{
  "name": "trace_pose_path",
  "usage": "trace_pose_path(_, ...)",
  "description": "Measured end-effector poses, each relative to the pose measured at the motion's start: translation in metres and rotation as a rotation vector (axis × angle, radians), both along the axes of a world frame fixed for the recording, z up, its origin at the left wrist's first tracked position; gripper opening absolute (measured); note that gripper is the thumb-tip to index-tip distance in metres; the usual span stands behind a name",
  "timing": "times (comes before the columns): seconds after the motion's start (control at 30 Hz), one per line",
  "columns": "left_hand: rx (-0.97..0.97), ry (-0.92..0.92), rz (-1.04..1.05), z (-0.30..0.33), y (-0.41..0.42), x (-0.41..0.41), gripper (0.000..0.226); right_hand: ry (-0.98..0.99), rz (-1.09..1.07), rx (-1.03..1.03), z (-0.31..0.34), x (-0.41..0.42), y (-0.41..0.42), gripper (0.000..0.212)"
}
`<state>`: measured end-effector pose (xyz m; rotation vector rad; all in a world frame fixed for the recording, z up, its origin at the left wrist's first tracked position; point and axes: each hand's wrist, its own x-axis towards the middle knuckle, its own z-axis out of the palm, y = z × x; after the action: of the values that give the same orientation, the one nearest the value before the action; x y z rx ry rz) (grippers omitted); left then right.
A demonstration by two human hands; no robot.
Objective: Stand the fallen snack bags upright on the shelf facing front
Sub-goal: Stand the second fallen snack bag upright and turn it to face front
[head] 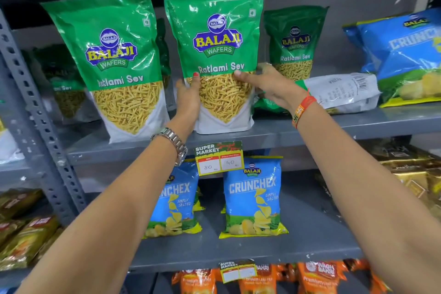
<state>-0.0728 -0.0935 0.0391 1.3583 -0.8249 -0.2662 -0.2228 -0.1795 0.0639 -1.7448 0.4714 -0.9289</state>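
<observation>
Hands meet on a green snack bag [216, 55] at the middle of the top shelf [358, 124]. This bag stands upright with its printed front facing out and its base resting on the shelf board. The left hand [188, 100] wraps around the bag's lower left edge, thumb pressed against the clear window with the yellow snack behind it, fingers hidden behind the bag. The right hand [269, 83] holds the bag's right edge, thumb lying across the front just under the lettering and the other fingers curled around the side. A metal watch [175, 142] sits on the left wrist and an orange thread band [303, 108] on the right wrist.

Just to the left stands a second green bag [114, 62], upright and front-facing, leaning slightly to the left. Behind the right hand a third green bag [296, 40] stands further back on the shelf. In front of it one bag [338, 90] lies flat on its side, white back and barcode showing, partly hidden by the right wrist. A blue chip bag [405, 55] stands at the shelf's right end.

A yellow price tag [219, 157] hangs on the shelf edge, and two blue chip bags [253, 198] stand on the shelf below
</observation>
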Motion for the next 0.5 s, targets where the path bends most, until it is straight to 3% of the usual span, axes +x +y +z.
trace_pose_path(0.07, -0.1, -0.117, 0.13, -0.004, 0.005, -0.015, 0.06, 0.001, -0.045, -0.023, 0.0, -0.007, -0.007, 0.117)
trace_pose_path(0.1, -0.188, -0.212, 0.198, -0.007, 0.008, -0.024, 0.056, -0.008, -0.076, -0.025, 0.002, -0.011, -0.013, 0.11)
trace_pose_path(0.2, -0.375, -0.563, 0.319, -0.014, 0.006, -0.056, 0.04, -0.008, -0.247, -0.09, 0.013, -0.032, -0.035, 0.064)
trace_pose_path(0.3, -0.473, -0.748, 0.321, -0.016, -0.007, -0.085, 0.027, 0.1, -0.39, -0.212, 0.018, -0.054, -0.066, 0.04)
trace_pose_path(0.37, -0.478, -0.751, 0.227, -0.019, -0.013, -0.112, 0.021, 0.242, -0.499, -0.343, 0.025, -0.071, -0.081, 0.029)
trace_pose_path(0.47, -0.166, -0.533, 0.085, -0.024, -0.044, -0.155, 0.008, 0.439, -0.596, -0.459, 0.033, -0.1, -0.112, 0.029)
trace_pose_path(0.5, -0.051, -0.431, 0.047, -0.027, -0.049, -0.165, 0.022, 0.494, -0.606, -0.496, 0.033, -0.107, -0.124, 0.029)
